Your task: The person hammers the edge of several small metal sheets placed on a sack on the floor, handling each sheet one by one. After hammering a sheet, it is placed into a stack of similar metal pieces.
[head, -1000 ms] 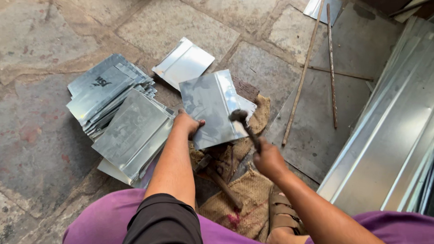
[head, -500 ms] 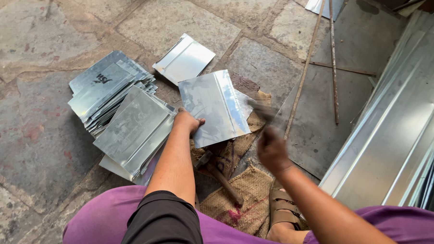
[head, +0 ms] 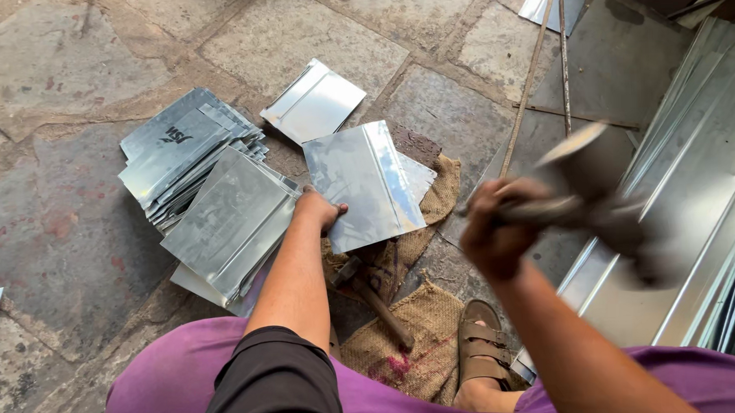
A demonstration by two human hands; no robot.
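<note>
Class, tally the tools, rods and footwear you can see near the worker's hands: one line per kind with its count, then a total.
Mallets or hammers: 2, one raised and blurred in the right hand, mallet, and a hammer lying on the sacking.
Thin rods: 2, rods.
Sandals: 1, sandal.
Total: 5

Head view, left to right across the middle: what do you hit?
Stack of metal sheets → left hand → single metal sheet it presses on → right hand → blurred mallet → long metal channels.
</note>
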